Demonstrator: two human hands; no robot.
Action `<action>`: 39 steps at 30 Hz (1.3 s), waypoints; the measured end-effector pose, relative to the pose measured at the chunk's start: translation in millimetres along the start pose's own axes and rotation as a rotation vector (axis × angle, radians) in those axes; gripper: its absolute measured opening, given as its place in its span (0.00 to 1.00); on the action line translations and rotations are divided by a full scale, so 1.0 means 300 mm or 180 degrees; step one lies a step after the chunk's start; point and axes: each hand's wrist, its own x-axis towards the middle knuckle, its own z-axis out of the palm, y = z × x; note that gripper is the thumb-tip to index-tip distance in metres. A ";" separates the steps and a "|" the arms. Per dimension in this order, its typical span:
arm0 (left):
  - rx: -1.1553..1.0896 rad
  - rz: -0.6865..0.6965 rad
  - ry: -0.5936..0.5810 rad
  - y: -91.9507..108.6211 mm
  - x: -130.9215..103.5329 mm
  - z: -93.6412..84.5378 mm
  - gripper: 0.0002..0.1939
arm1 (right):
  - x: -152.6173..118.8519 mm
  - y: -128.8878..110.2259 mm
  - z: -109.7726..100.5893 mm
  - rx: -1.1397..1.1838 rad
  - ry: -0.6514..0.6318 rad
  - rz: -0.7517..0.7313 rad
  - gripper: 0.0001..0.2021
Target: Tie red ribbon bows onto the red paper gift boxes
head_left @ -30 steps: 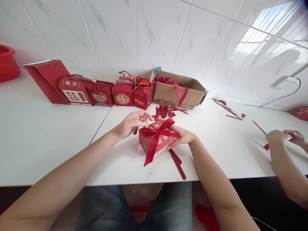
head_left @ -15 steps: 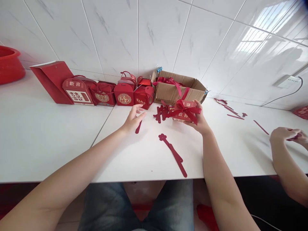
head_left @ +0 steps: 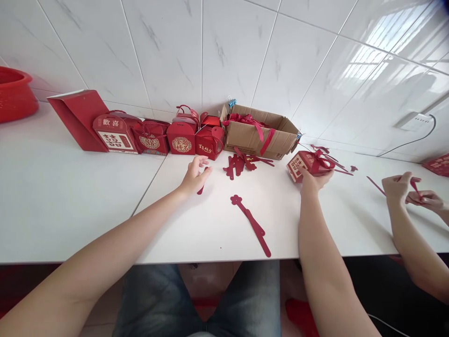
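Note:
My right hand (head_left: 315, 181) grips a small red gift box (head_left: 302, 164) topped with a ribbon bow (head_left: 322, 161), tilted over the table's right half. The box has a white panel with red characters on one side. My left hand (head_left: 196, 175) hovers empty over the table, its fingers loosely apart, above a dark red paper strip (head_left: 200, 190) that it partly covers. Between my hands lies a loose pile of dark red paper strips (head_left: 239, 164). Nearer to me rests a long strip with a flower-shaped end (head_left: 255, 225).
Several red gift boxes (head_left: 181, 139) line the wall at left, beside a red paper bag (head_left: 80, 120). A cardboard box (head_left: 249, 144) holds red ribbons. At far left stands a red basin (head_left: 16, 96). On the right, a co-worker's hands (head_left: 398, 187) handle a red ribbon.
My right hand has carried the gift box to the right, away from the cardboard box's front, turning it. My left hand stays nearly in place. The co-worker's hands have shifted and risen slightly.

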 end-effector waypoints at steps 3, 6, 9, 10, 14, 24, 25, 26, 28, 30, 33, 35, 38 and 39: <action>0.0048 -0.0001 0.0045 -0.017 0.007 0.003 0.20 | -0.001 0.009 0.003 -0.0583 0.0554 0.0462 0.52; 0.0113 0.0018 0.0111 -0.031 0.008 0.003 0.20 | -0.015 0.004 0.012 -0.0785 0.0907 0.0535 0.52; 0.0241 0.0153 0.0206 -0.039 0.000 0.000 0.21 | -0.024 0.009 0.017 -0.0668 0.1116 0.0367 0.47; 0.0309 0.0209 0.0252 -0.042 -0.003 -0.001 0.21 | -0.025 0.016 0.018 -0.0575 0.1106 0.0301 0.43; 0.0563 0.0375 0.0489 -0.055 0.014 -0.005 0.22 | -0.014 0.059 0.022 -0.0007 0.0790 0.0166 0.30; 0.1443 0.0422 0.1151 0.013 0.217 0.036 0.46 | 0.020 0.087 0.021 -0.0033 0.0509 0.0057 0.15; 0.1522 0.0369 0.1120 0.023 0.233 0.043 0.47 | 0.018 0.085 0.020 -0.0072 0.0486 0.0022 0.15; 0.1597 0.0327 0.1082 0.030 0.247 0.050 0.47 | 0.015 0.082 0.020 -0.0116 0.0455 -0.0022 0.15; 0.1757 0.0295 0.0994 0.037 0.272 0.056 0.44 | 0.002 0.073 0.021 -0.0211 0.0375 -0.0135 0.14; 0.1931 0.0306 0.0973 0.037 0.289 0.057 0.37 | -0.021 0.057 0.029 -0.0304 0.0294 -0.0281 0.14; 0.2062 0.0354 0.0998 0.033 0.294 0.049 0.29 | -0.072 0.019 0.072 -0.0391 0.0108 -0.0581 0.11; 0.2073 0.0451 0.0935 0.033 0.282 0.037 0.27 | -0.107 -0.014 0.125 -0.0400 -0.0162 -0.0787 0.08; 0.2101 0.0673 0.0691 0.035 0.246 0.004 0.27 | -0.138 -0.064 0.225 -0.0415 -0.0665 -0.0946 0.10; 0.2098 0.0763 0.0589 0.035 0.230 -0.012 0.28 | -0.140 -0.078 0.259 -0.0443 -0.0800 -0.0943 0.12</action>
